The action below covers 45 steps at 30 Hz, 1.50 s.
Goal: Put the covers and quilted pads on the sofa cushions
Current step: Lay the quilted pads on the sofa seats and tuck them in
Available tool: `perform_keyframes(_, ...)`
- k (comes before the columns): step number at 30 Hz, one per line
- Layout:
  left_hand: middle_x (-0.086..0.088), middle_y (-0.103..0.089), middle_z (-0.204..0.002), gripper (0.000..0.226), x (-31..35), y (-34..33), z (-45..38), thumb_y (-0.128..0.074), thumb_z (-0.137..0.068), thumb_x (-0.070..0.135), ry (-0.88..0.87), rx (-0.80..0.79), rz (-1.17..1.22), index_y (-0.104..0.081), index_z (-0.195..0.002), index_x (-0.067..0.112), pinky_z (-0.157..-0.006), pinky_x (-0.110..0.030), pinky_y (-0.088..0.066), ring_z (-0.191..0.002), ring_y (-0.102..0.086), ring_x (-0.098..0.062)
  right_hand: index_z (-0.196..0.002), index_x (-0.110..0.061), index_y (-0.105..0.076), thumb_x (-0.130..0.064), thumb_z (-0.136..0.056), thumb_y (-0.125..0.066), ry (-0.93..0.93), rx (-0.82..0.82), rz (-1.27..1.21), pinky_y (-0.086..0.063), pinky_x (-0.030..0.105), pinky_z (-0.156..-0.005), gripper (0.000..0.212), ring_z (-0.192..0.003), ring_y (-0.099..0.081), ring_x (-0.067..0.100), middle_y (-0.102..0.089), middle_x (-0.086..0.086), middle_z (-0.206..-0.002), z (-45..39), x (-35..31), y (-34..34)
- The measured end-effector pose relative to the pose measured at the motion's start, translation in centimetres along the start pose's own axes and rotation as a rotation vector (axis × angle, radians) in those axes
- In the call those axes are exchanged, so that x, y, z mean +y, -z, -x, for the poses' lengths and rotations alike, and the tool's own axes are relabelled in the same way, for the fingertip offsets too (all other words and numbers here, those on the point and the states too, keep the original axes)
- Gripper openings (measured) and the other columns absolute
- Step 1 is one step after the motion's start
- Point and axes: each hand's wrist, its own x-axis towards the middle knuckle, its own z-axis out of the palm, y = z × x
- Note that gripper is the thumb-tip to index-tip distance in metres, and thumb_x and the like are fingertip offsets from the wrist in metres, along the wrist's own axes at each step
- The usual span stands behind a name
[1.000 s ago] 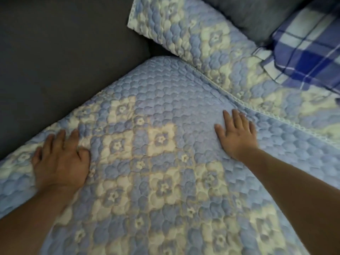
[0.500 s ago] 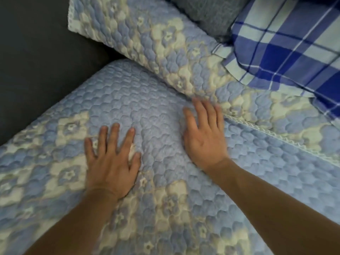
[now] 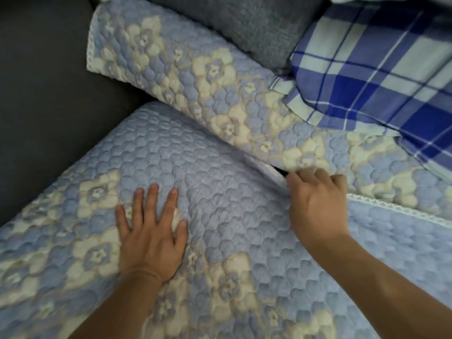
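Note:
A blue and cream quilted pad point(image 3: 208, 182) lies over the seat cushion and fills the lower view. My left hand point(image 3: 150, 233) rests flat on it, fingers spread, holding nothing. My right hand point(image 3: 318, 204) is at the pad's back edge, its fingers curled and pushed into the gap under a second quilted pad point(image 3: 195, 77) that covers the back cushion. The fingertips are hidden in that gap, so I cannot see whether they grip the lace-trimmed edge point(image 3: 391, 209).
The dark grey sofa armrest point(image 3: 49, 94) rises on the left. A grey cushion point(image 3: 244, 25) leans behind the back pad, and a blue plaid cloth point(image 3: 379, 77) is heaped at the upper right.
My right hand slid right along the back edge and curled its fingers into the gap between the pads. My left hand stayed flat on the seat pad, drifting slightly toward the middle.

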Motion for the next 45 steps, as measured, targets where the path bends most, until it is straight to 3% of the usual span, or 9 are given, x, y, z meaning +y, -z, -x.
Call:
perform_keyframes(7, -0.006, -0.047, -0.147, 0.058, 0.9, 2.6, -1.1, -0.037, -0.090, 0.055, 0.049, 0.008, -0.003, -0.050, -0.142, 0.032, -0.114, -0.057, -0.026, -0.136, -0.037, -0.031, -0.144, -0.018, -0.051, -0.007, -0.086, -0.050, 0.306, 0.116, -0.082, -0.036, 0.046, -0.083, 0.059, -0.097, -0.050, 0.034, -0.053, 0.014, -0.118, 5.8, -0.4, -4.6)
perform_keyframes(10, -0.012, -0.054, -0.117, 0.048, 1.1, 5.9, -6.5, -0.050, -0.089, 0.041, -0.075, 0.068, 0.010, -0.051, -0.134, 0.023, -0.089, -0.048, -0.045, -0.107, -0.050, -0.033, -0.139, -0.017, -0.055, -0.009, -0.087, -0.050, 0.266, 0.154, -0.187, -0.037, 0.044, -0.083, 0.053, -0.099, -0.051, 0.033, -0.056, 0.013, -0.120, 5.7, -0.1, -5.3)
perform_keyframes(14, -0.016, -0.047, -0.130, 0.065, 2.6, 7.6, -15.5, -0.048, -0.100, 0.030, -0.302, -0.107, 0.012, -0.018, -0.157, 0.037, -0.086, -0.041, -0.045, -0.112, -0.052, -0.035, -0.127, -0.013, -0.060, -0.010, -0.089, -0.045, 0.216, 0.211, -0.281, -0.040, 0.044, -0.080, 0.041, -0.096, -0.053, 0.034, -0.057, 0.012, -0.114, 6.2, -0.4, -6.3)
perform_keyframes(18, -0.023, -0.051, -0.136, 0.046, 3.7, 5.8, -20.4, -0.050, -0.100, 0.033, -0.277, -0.343, -0.042, -0.038, -0.144, 0.025, -0.097, -0.039, -0.045, -0.115, -0.055, -0.038, -0.128, -0.005, -0.062, -0.004, -0.091, -0.045, 0.050, 0.305, -0.263, -0.036, 0.045, -0.078, 0.041, -0.091, -0.048, 0.033, -0.056, 0.017, -0.106, 5.9, -0.4, -6.5)
perform_keyframes(25, -0.028, -0.043, -0.144, 0.037, 5.0, 4.6, -19.5, -0.048, -0.102, 0.020, -0.029, -0.164, -0.024, -0.045, -0.135, 0.004, -0.109, -0.045, -0.037, -0.128, -0.047, -0.043, -0.093, -0.013, -0.074, -0.005, -0.077, -0.065, -0.492, 0.031, -0.132, -0.029, 0.037, -0.066, 0.020, -0.077, -0.053, 0.038, -0.056, 0.017, -0.081, 5.9, 4.2, -1.1)
perform_keyframes(29, -0.027, -0.044, -0.144, 0.037, 6.0, 4.2, -17.1, -0.032, -0.105, 0.017, 0.082, -0.109, -0.005, -0.038, -0.140, 0.007, -0.107, -0.047, -0.036, -0.129, -0.047, -0.043, -0.112, -0.014, -0.064, -0.010, -0.092, -0.050, -0.668, 0.003, -0.394, -0.031, 0.038, -0.064, 0.024, -0.079, -0.059, 0.045, -0.064, 0.025, -0.082, 5.3, 4.3, -1.0)
perform_keyframes(35, -0.027, -0.048, -0.134, 0.030, 4.3, 3.8, -18.6, -0.039, -0.103, 0.032, 0.120, -0.035, 0.558, -0.034, -0.129, 0.019, -0.106, -0.050, -0.036, -0.123, -0.048, -0.043, -0.113, -0.005, -0.058, -0.011, -0.093, -0.043, -0.555, 0.230, -0.497, -0.043, 0.045, -0.061, 0.025, -0.074, -0.060, 0.047, -0.064, 0.029, -0.082, 4.3, 4.8, -4.5)
perform_keyframes(40, -0.004, -0.037, -0.157, 0.084, 4.0, 1.0, -18.5, -0.058, -0.089, 0.055, -0.173, -0.048, 0.657, -0.008, -0.153, 0.034, -0.119, -0.048, -0.023, -0.145, -0.034, -0.024, -0.146, -0.002, -0.033, -0.022, -0.089, -0.043, -0.473, -0.024, -0.252, -0.033, 0.057, -0.106, 0.061, -0.122, -0.045, 0.047, -0.049, 0.029, -0.136, 3.3, 4.3, -7.0)
perform_keyframes(45, 0.006, -0.048, -0.139, 0.037, 3.8, 1.0, -18.6, -0.051, -0.097, 0.049, -0.227, 0.038, 0.468, -0.041, -0.128, 0.031, -0.109, -0.042, -0.022, -0.137, -0.040, -0.021, -0.143, -0.010, -0.047, -0.047, -0.099, -0.035, -0.043, -0.134, -0.406, -0.034, 0.051, -0.115, 0.059, -0.136, -0.045, 0.036, -0.051, 0.015, -0.145, -0.8, -3.3, -5.1)
